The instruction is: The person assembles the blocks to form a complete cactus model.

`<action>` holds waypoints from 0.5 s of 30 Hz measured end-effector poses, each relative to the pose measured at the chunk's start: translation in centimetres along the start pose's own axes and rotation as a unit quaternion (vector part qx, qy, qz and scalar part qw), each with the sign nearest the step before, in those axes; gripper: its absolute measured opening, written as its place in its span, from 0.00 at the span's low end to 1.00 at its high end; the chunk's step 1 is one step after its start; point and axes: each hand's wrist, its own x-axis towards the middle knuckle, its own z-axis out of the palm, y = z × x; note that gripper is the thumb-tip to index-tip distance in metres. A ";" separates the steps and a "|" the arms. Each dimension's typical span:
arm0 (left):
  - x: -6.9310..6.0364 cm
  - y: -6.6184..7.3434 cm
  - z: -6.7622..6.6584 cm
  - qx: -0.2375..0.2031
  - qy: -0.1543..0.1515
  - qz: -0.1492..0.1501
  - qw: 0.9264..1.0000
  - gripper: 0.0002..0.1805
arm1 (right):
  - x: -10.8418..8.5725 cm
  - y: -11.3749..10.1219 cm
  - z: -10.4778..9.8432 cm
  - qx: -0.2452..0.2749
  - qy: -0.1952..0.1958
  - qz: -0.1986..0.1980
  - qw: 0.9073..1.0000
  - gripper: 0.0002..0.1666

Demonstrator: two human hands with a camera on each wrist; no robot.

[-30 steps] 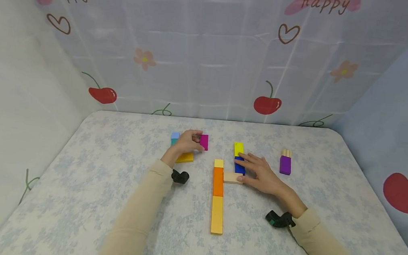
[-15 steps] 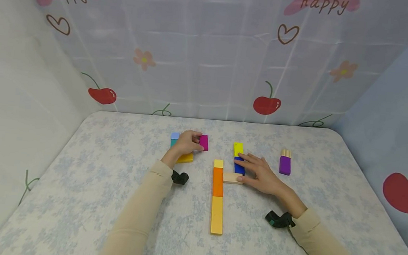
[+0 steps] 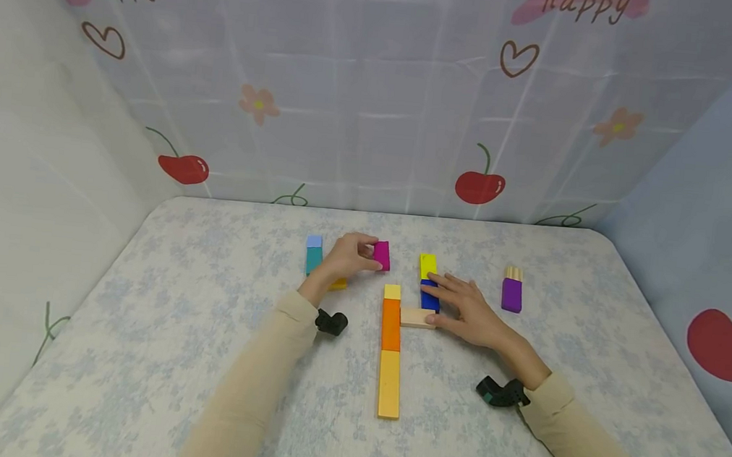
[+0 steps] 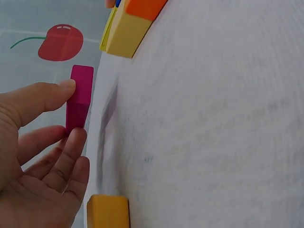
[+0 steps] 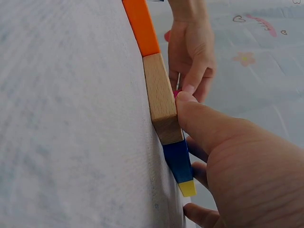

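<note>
My left hand (image 3: 349,256) pinches a magenta block (image 3: 382,256) between thumb and fingertips. In the left wrist view the magenta block (image 4: 80,97) is raised off the table. My right hand (image 3: 471,313) lies with spread fingers over a row of blocks: its thumb touches the plain wooden block (image 3: 415,318), and its fingers reach over the blue block (image 3: 429,298) beside a yellow block (image 3: 427,265). The plain wooden block (image 5: 160,88) meets the side of an orange block (image 3: 392,325), which is in line with a pale yellow block (image 3: 392,292) and a long light-orange block (image 3: 390,384).
Behind the left hand lie a light blue block (image 3: 315,241), a teal block (image 3: 314,260) and a partly hidden amber block (image 3: 339,283). A purple block (image 3: 512,296) with pale sticks at its far end lies to the right. A printed curtain (image 3: 376,113) hangs behind the table.
My left hand has moved right with the magenta block, uncovering more of the teal block. The right hand and the row of blocks under it have stayed put.
</note>
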 end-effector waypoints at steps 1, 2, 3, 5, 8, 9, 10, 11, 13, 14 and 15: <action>-0.1 0.1 0.2 0.000 -0.002 0.005 1.000 0.31 | 0.0 0.0 0.0 -0.001 -0.001 0.001 1.000 0.34; -0.1 0.2 0.5 0.000 -0.003 0.008 1.000 0.31 | 0.0 0.0 0.0 -0.002 -0.001 0.001 1.000 0.34; -0.2 0.3 0.7 -0.002 -0.004 0.010 1.000 0.30 | 0.0 0.0 0.0 -0.002 -0.001 0.002 1.000 0.34; -0.3 0.5 1.1 -0.008 -0.006 0.013 1.000 0.30 | 0.0 0.0 0.1 -0.002 -0.001 0.002 1.000 0.34; -0.4 0.7 1.7 -0.016 -0.012 0.008 1.000 0.30 | 0.0 0.0 0.0 0.001 0.001 0.001 1.000 0.34; -0.4 0.7 1.8 -0.017 -0.014 0.007 1.000 0.30 | 0.0 0.0 0.0 0.002 0.001 0.000 1.000 0.34; -0.3 0.8 1.9 -0.014 -0.016 0.007 1.000 0.30 | 0.0 0.0 -0.1 0.003 0.002 -0.001 1.000 0.34; -0.3 0.8 2.0 -0.013 -0.018 0.006 1.000 0.30 | 0.0 0.0 -0.1 0.003 0.002 -0.001 1.000 0.34; -0.3 0.8 2.2 -0.008 -0.022 0.007 1.000 0.30 | 0.0 0.0 -0.1 0.003 0.003 -0.002 1.000 0.34; -0.3 0.8 2.2 -0.006 -0.023 0.010 1.000 0.30 | 0.0 0.0 -0.1 0.002 0.004 -0.002 1.000 0.34; -0.4 0.8 2.3 -0.003 -0.024 0.011 1.000 0.30 | 0.0 0.0 -0.1 0.002 0.004 -0.003 1.000 0.34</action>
